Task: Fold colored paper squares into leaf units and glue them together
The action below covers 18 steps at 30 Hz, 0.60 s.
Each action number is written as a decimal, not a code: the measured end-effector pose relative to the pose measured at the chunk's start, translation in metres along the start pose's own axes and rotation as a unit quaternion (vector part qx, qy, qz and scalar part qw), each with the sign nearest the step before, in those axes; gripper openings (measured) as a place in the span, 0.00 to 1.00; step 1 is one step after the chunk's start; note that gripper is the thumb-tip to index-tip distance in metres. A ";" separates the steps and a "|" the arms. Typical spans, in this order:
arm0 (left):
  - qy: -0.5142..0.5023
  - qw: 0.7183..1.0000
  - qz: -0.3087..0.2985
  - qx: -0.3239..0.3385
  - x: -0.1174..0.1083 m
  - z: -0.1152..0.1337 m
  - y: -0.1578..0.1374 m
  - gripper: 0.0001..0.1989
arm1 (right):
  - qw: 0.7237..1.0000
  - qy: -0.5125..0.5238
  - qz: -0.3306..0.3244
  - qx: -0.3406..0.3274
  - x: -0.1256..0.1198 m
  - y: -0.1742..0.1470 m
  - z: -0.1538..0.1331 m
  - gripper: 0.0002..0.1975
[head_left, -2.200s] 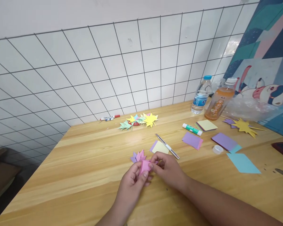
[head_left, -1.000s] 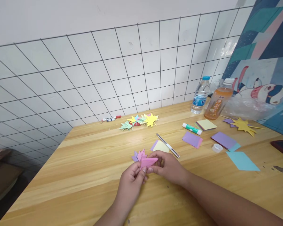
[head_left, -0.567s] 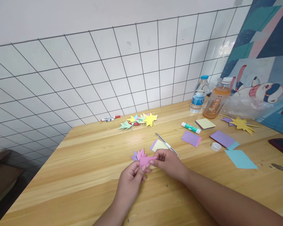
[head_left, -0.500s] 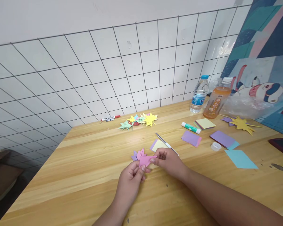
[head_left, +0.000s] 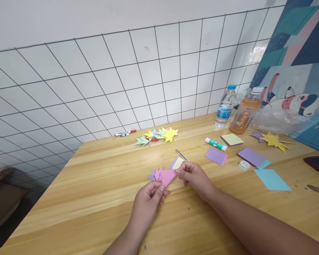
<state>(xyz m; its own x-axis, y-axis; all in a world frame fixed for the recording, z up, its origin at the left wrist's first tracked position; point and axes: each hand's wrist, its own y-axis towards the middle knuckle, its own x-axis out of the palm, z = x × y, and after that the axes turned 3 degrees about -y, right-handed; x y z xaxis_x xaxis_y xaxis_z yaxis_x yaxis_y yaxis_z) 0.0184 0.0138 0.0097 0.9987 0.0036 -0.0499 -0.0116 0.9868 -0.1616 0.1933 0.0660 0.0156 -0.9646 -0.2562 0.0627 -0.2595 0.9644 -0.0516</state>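
Observation:
A folded piece of pink paper (head_left: 168, 176) is stretched between my two hands, just above the table. My left hand (head_left: 149, 198) pinches its lower left corner between thumb and fingers. At its upper right corner, my right hand (head_left: 193, 177) grips the paper with thumb and forefinger. Right behind the held paper lie small folded pink and purple paper pieces (head_left: 155, 175). A pale yellow and purple paper stack (head_left: 177, 162) is beyond, partly covered by my right hand. The cutter knife (head_left: 181, 155) beside it shows only its upper part.
On the right of the wooden table (head_left: 95, 184) lie a glue stick (head_left: 216, 144), purple sheets (head_left: 216, 156), a blue sheet (head_left: 272, 179) and a tape roll (head_left: 244, 165). Two bottles (head_left: 224, 108) stand behind. Paper leaves (head_left: 170, 134) and markers (head_left: 125, 133) lie by the wall.
The pink paper now looks wider and flatter between my hands. My right hand has moved slightly up and right, covering more of the cutter knife. My left hand stays nearly still.

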 end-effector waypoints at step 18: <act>-0.150 0.986 -0.063 -0.021 -0.011 0.000 0.002 0.21 | 0.997 -0.015 -0.042 -0.056 0.005 -0.005 -0.002 0.16</act>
<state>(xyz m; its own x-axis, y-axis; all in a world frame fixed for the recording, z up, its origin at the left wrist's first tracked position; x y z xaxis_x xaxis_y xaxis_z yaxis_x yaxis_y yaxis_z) 0.0078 0.0157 0.0097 0.9614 -0.0652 0.2672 0.1188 0.9747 -0.1895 0.1903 0.0596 0.0181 -0.9414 -0.3360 0.0312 -0.3336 0.9405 0.0640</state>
